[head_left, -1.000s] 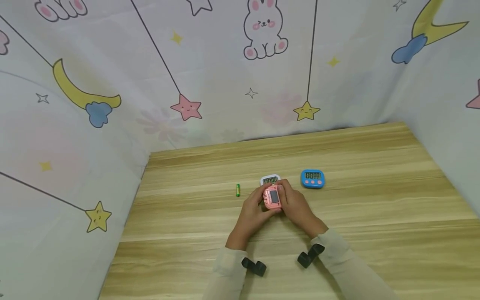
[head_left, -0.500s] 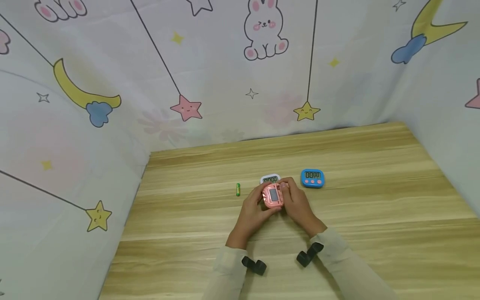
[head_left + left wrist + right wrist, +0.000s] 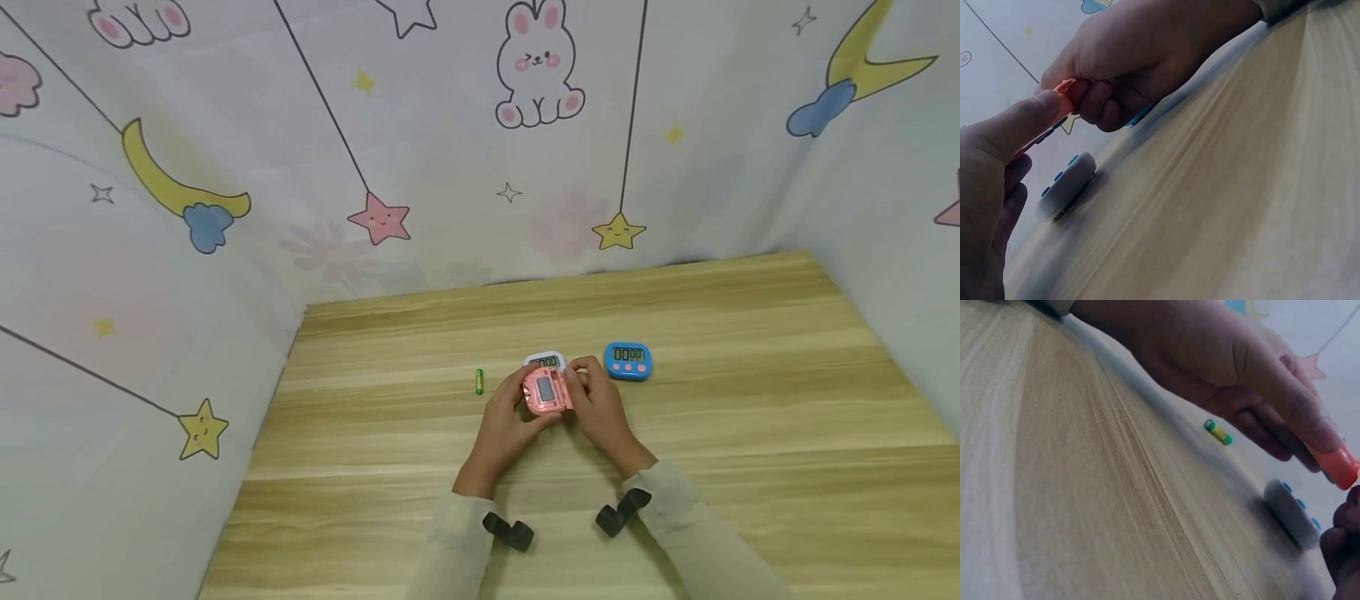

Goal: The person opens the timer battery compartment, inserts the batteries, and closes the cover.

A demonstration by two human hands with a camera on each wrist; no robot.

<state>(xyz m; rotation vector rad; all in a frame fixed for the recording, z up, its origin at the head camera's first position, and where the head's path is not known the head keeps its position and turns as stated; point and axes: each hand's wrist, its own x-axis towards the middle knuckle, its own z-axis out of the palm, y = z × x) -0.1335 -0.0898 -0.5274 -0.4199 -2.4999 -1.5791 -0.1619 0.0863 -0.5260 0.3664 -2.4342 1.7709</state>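
In the head view, my left hand (image 3: 501, 425) grips a pink timer (image 3: 542, 406) by its left side, thumb below and fingers above. A grey rectangle (image 3: 545, 389) and a dark slot near the right edge show on its upward face. My right hand (image 3: 602, 415) pinches the timer's right edge, where a bit of pink juts out between the fingers. The left wrist view shows both hands meeting at the pink timer (image 3: 1060, 109), held up off the table. Just behind it lies a white timer (image 3: 544, 360), partly hidden by the pink one and the fingers.
On the wooden table (image 3: 390, 433), a blue timer (image 3: 628, 361) lies right of the hands. A green and yellow battery (image 3: 479, 382) lies to their left. A white cloth (image 3: 450, 150) printed with stars, moons and a bunny hangs around the back and sides.
My right thumb and fingers have shifted slightly right along the pink timer's edge, showing more of its face and the dark slot. The left hand keeps its grip. The head view has tilted slightly.
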